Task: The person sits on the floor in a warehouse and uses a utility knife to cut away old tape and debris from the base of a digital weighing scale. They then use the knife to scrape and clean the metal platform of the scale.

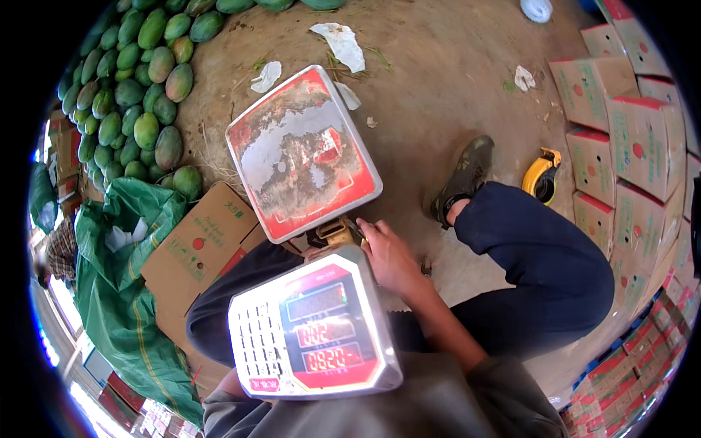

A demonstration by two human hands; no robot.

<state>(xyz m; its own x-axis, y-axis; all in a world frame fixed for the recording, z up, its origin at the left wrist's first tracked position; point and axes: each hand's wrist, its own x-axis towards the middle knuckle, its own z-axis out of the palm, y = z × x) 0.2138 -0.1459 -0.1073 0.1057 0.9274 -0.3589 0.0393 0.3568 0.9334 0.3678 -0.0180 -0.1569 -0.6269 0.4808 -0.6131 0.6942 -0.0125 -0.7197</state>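
A platform scale stands in front of me, its worn red and silver weighing plate (303,153) tilted in view. Its display head (314,332), with a keypad and lit red digits, leans over my lap. Between plate and head sits a brass-coloured bracket (336,233). My right hand (385,254) is at the bracket's right side, fingers bent and closed around a small dark part I cannot make out. Only a sliver of my left hand (314,252) shows at the bracket's left; the display head hides the rest, so its grip cannot be seen.
Many green mangoes (131,102) are heaped at the far left. By my left leg are a green sack (120,292) and a flattened cardboard box (201,248). Cartons (642,139) stack along the right, with a yellow tape dispenser (539,177) on the floor. Paper scraps (341,45) lie beyond the scale.
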